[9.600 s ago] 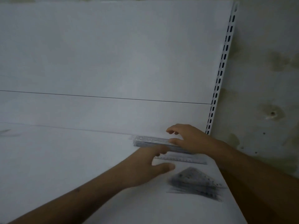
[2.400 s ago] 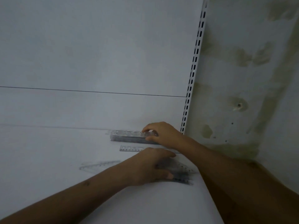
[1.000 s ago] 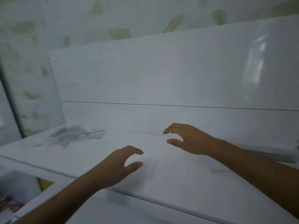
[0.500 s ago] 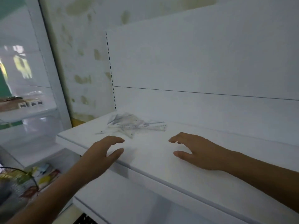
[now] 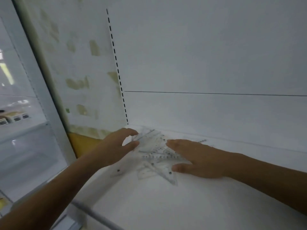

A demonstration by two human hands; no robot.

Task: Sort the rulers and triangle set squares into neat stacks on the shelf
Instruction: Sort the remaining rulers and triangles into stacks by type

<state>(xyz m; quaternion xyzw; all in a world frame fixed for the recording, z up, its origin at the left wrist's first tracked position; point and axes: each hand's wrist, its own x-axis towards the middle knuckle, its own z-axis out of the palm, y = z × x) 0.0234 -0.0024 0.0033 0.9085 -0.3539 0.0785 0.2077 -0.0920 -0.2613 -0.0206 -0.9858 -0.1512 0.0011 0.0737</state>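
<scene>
Hands (image 5: pixel 116 146) (image 5: pixel 199 158) flank clear pile (image 5: pixel 154 153) near shelf's (image 5: pixel 166 205) left edge.

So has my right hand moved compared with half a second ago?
Yes. The right hand has gone forward to the loose pile of rulers and set squares near the slotted upright; it lies flat at the pile's right side, where before it was short of it.

rulers pile (image 5: pixel 156 153) on shelf (image 5: pixel 166 205) | left corner | between hands

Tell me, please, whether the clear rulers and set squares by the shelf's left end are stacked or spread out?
Spread out. The pile lies loose on the shelf, with pieces overlapping at different angles and corners pointing several ways.
</scene>
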